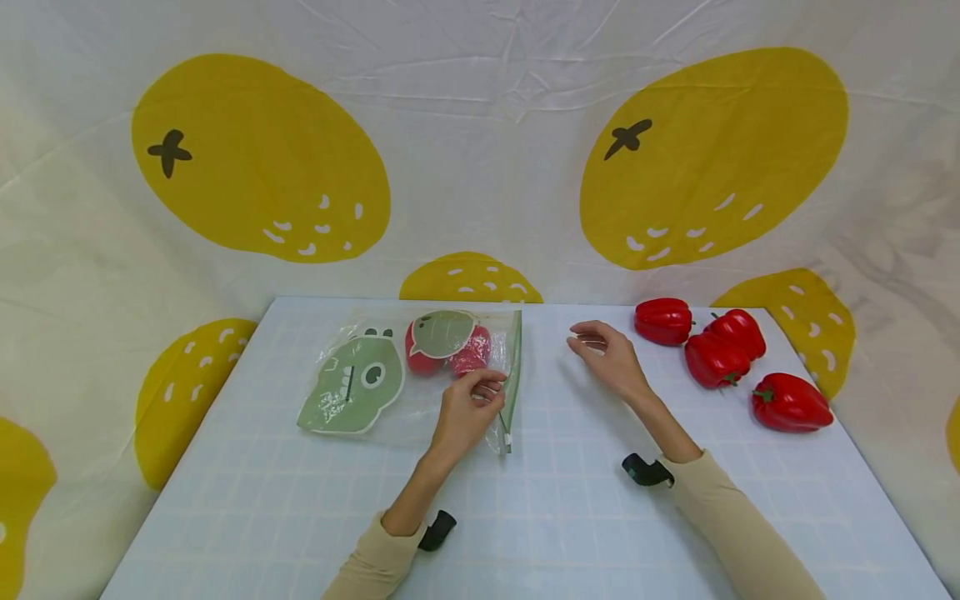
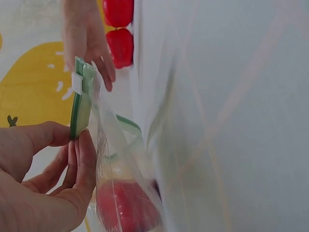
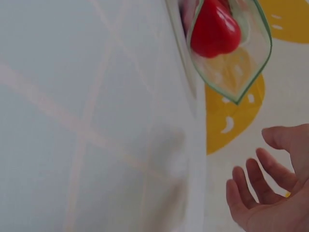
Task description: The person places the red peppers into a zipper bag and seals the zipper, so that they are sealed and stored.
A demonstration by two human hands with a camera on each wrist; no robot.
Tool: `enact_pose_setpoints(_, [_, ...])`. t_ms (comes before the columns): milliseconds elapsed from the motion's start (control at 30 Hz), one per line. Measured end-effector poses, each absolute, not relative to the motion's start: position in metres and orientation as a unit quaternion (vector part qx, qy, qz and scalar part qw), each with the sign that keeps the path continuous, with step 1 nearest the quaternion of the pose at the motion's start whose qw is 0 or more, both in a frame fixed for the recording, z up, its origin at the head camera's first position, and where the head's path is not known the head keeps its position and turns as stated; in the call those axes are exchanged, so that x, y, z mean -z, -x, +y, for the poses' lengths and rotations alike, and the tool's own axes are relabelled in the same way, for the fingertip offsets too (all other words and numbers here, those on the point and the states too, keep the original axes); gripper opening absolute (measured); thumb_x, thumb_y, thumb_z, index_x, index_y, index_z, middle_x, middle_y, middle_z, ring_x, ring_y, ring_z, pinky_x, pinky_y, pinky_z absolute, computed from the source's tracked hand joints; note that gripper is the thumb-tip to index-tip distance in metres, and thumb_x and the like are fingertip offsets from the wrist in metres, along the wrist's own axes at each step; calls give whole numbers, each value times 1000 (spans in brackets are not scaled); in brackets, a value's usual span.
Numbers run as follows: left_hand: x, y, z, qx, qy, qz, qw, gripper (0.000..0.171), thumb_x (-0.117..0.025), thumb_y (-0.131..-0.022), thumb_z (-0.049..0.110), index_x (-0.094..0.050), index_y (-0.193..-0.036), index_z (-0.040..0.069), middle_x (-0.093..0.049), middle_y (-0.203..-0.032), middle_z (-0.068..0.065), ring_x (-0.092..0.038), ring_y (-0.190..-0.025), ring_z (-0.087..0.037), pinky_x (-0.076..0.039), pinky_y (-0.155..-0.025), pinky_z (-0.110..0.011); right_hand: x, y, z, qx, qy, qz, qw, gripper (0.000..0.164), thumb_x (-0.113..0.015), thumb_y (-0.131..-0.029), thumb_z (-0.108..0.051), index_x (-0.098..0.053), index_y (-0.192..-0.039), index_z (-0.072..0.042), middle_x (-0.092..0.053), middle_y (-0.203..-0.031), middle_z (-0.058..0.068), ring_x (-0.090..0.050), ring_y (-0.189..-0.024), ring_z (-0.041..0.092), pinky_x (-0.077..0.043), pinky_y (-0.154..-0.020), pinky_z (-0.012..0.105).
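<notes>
A clear zip bag (image 1: 420,417) with a green dinosaur print and a green zip edge lies on the table's left half, its mouth facing right. My left hand (image 1: 468,412) pinches the zip edge (image 2: 76,113) between thumb and fingers, near the white slider (image 2: 77,83). Inside the bag are red bell peppers (image 2: 126,205), partly covered by the print. The mouth gapes in the right wrist view, with a red pepper (image 3: 216,29) showing inside. My right hand (image 1: 609,360) hovers right of the bag, fingers loosely bent around nothing.
At the right rear of the table lie several red bell peppers, among them one by the back edge (image 1: 663,321) and one nearest the right edge (image 1: 792,402). A pale cloth with yellow fruit prints (image 1: 712,158) hangs behind the table.
</notes>
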State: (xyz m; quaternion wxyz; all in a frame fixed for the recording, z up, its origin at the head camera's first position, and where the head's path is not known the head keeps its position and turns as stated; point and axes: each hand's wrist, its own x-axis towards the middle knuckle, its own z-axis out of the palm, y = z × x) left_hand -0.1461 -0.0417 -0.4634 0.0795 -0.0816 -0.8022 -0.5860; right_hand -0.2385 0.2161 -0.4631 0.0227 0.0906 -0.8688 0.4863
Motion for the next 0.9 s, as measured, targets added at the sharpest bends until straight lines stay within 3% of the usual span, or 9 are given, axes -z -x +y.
enact_pose_setpoints(500, [464,146,-44,593,88,-796,83,17,-72,-90,-1,-74,-107,0,-71,-93,-12,-67,-85,-25,-56,-74,-20,464,237,254,-459,-64,-880,102,39,-71,-98,-21,-61,-131,-3,-63,-131,18,-57,-124,36,-45,-109,55])
enact_pose_setpoints(900, [466,145,-43,587,72,-804,61,19,-72,-91,1,-73,-110,1,-71,-95,-8,-66,-87,-20,-57,-76,-20,458,237,281,-452,13,-880,144,46,-71,-98,-32,-61,-135,-6,-60,-136,15,-53,-128,33,-48,-105,57])
